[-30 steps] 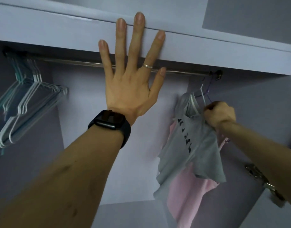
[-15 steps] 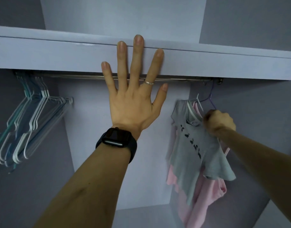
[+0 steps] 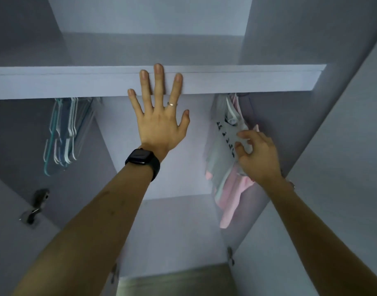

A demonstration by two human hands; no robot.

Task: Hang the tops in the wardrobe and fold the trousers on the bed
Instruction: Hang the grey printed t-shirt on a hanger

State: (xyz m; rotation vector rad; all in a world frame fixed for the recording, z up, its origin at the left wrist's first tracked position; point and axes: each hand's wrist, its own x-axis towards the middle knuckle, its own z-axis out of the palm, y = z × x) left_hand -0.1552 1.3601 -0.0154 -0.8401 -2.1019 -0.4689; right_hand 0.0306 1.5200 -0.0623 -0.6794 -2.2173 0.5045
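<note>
L hand is open, fingers spread flat vs the pale wardrobe shelf edge at 12 o'clock, black smartwatch on the wrist. R hand, at 3 o'clock, pinches the fabric of the grey short-sleeved T-shirt w/ black print, which hangs under the shelf in front of a pink top. Empty wire hangers hang at 9 o'clock. Progress, I'd judge: 2 tops hung. Trousers & bed aren't in view, so folding is unknown. Print too blurred to read; no brand visible.

Black smartwatch left wrist; ring; arms bare
</note>
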